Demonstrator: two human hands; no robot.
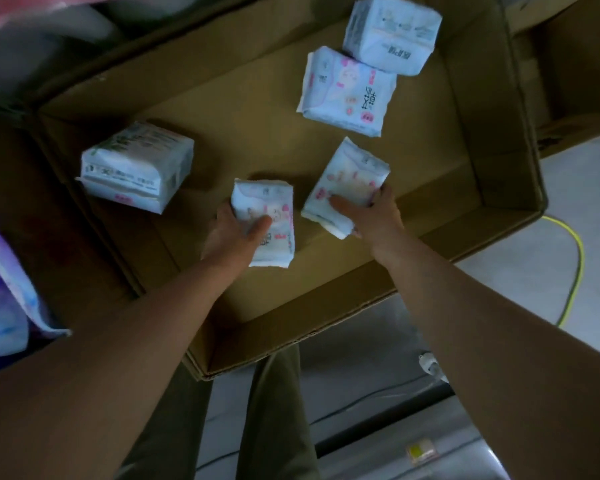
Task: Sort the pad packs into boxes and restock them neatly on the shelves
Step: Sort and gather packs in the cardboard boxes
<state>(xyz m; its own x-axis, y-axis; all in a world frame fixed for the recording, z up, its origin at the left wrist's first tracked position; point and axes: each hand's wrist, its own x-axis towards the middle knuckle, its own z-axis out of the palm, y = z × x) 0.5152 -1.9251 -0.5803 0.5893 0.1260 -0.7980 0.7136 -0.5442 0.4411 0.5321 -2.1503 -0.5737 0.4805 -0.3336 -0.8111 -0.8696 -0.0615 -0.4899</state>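
Two bare forearms reach from 6 o'clock down into an open cardboard box (492,140). The left hand (234,233) grips a pink-printed pad pack (267,220), thumb across its top and fingers curled beneath. The right hand (373,216) holds a second pad pack (347,181) the same way, thumb pressed on its face, the pack tilted toward 1 o'clock. Three more lie on the box floor: a green-printed pack (139,166) at 9 o'clock, a rabbit-printed pack (347,91) at 1 o'clock, and a blue-white pack (392,32) overlapping its far edge. A yellow cable (577,268) crosses the pale floor at 3 o'clock.
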